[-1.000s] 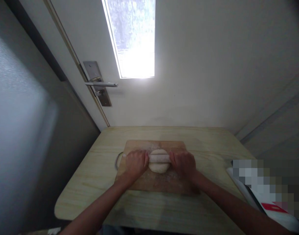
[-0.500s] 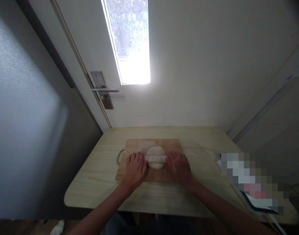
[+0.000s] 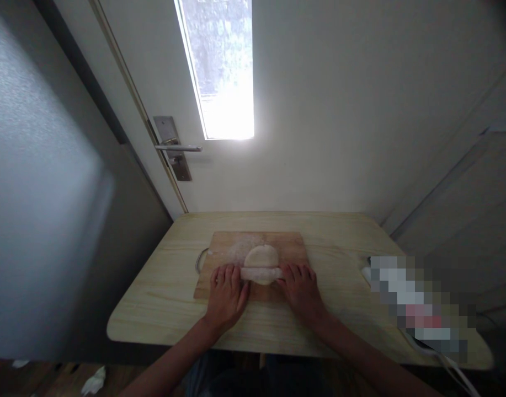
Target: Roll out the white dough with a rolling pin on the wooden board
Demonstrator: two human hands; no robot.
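Note:
A round, flattened piece of dough (image 3: 261, 256) lies on a floured wooden cutting board (image 3: 225, 242). Across its near part rests a pale, flour-dusted rolling pin (image 3: 261, 274). My left hand (image 3: 227, 295) is closed over the pin's left end, and my right hand (image 3: 300, 289) over its right end. Both ends are hidden under my fingers. Most of the dough shows beyond the pin, with a thin edge on the near side.
The board sits on a light wooden table (image 3: 161, 292); its metal handle (image 3: 200, 260) sticks out left. At the table's right lies a blurred-out device (image 3: 418, 309) with a white cable (image 3: 455, 375). Behind stands a door with a metal lever handle (image 3: 179, 148). Crumpled paper (image 3: 94, 380) lies on the floor.
Both hands have drawn the rolling pin toward me, from the dough's middle to its near part. More of the dough's far side now shows. The camera view has shifted slightly.

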